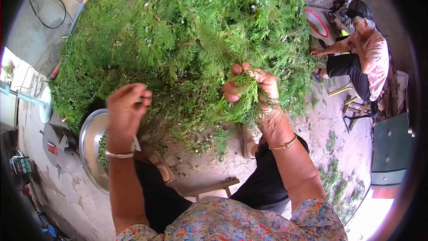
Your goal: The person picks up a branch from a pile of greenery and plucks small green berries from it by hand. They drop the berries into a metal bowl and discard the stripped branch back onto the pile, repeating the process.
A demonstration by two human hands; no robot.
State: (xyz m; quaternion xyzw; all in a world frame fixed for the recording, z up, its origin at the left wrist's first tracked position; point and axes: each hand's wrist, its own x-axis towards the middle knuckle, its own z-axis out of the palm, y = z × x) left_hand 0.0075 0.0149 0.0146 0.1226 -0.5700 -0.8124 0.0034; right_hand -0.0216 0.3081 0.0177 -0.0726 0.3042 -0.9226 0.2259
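A leafy green sprig (247, 93) is held in my right hand (263, 85), its fingers closed around the stem in front of the big heap of cut branches (178, 31). My left hand (129, 102) is raised over the near left edge of the heap, fingers curled together; a small dark thing shows at the fingertips, too small to name. Below and beside my left wrist is a metal basin (91, 138) with small green berries (103, 151) in it, partly hidden by my forearm.
Another person (368, 53) sits on a chair (352, 102) at the right of the heap. Near that person is a red-rimmed basin (317, 23). A long-handled tool (84, 5) leans at the upper left. Loose sprigs (334, 183) lie on the floor at the right.
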